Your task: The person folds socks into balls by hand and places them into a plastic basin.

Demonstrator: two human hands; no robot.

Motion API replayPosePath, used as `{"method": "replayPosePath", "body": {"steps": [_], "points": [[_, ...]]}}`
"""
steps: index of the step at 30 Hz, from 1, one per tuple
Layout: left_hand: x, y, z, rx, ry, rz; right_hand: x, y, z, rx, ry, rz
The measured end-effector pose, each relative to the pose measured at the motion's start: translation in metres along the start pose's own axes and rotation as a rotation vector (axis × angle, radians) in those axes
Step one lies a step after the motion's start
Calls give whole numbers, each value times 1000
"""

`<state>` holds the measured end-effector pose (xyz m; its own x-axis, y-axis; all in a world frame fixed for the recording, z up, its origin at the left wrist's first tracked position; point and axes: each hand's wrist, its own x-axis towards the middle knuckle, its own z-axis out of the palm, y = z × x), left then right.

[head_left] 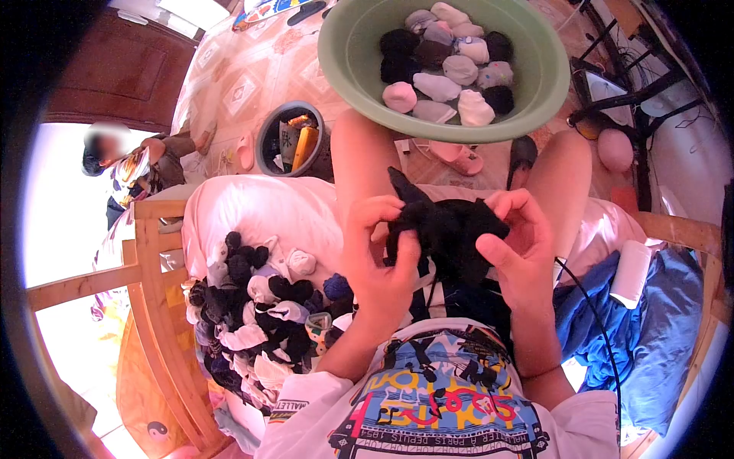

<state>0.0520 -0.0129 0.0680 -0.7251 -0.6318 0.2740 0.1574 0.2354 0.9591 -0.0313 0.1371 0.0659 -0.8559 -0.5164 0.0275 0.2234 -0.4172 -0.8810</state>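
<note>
Both of my hands grip black socks over my lap, at the middle of the head view; I cannot tell whether it is one sock or a pair. My left hand pinches the cloth between thumb and fingers on one side. On the other side, my right hand has its thumb and fingertips closed on the same black cloth. A heap of loose and balled socks lies beside my left forearm. Beyond my knees, a green basin holds several rolled socks in white, grey, pink and black.
A grey bin with wrappers stands on the tiled floor. Pink slippers lie below the basin. Wooden rails flank the seat, with blue cloth and a white roll at right. Another person sits at far left.
</note>
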Motion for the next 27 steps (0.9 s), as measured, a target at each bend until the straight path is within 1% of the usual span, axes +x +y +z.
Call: {"method": "replayPosePath", "body": {"steps": [1, 3, 5, 6, 8, 12, 14, 17, 18, 19, 21, 22, 24, 27], "points": [[-1, 0, 2, 66, -16, 34, -2, -2, 1, 14, -14, 23], [-3, 2, 5, 12, 12, 7, -6, -7, 5, 28, -28, 50], [-3, 2, 5, 122, 12, 54, -8, -14, 9, -13, -56, 47], [-2, 2, 5, 122, 12, 54, -9, -15, 9, -13, -56, 47], [-1, 1, 6, 145, 63, 87, -10, -16, 9, -83, -57, -71], [-3, 6, 18, 121, 66, 129, -3, -8, 12, -102, -74, -59], [-5, 7, 22, 127, -16, 104, -1, -3, 14, 14, -100, 50], [-1, 4, 15, 166, -74, 110, 4, -2, 11, 80, -117, 99], [-1, 9, 14, 116, -83, 41, 4, -4, 10, 69, -136, 111], [-2, 9, 14, 115, -84, 40, 4, -3, 11, 69, -134, 112], [-5, 9, 14, 66, -136, -19, 4, 0, 12, -37, -25, 110], [-6, 9, 13, 66, -136, -19, 4, 0, 12, -37, -25, 110], [-8, 9, 10, 107, -254, -41, 6, -1, 11, -52, -12, 88], [-9, 5, 9, 157, -281, 8, 7, 2, 9, -98, 39, 95]]}}
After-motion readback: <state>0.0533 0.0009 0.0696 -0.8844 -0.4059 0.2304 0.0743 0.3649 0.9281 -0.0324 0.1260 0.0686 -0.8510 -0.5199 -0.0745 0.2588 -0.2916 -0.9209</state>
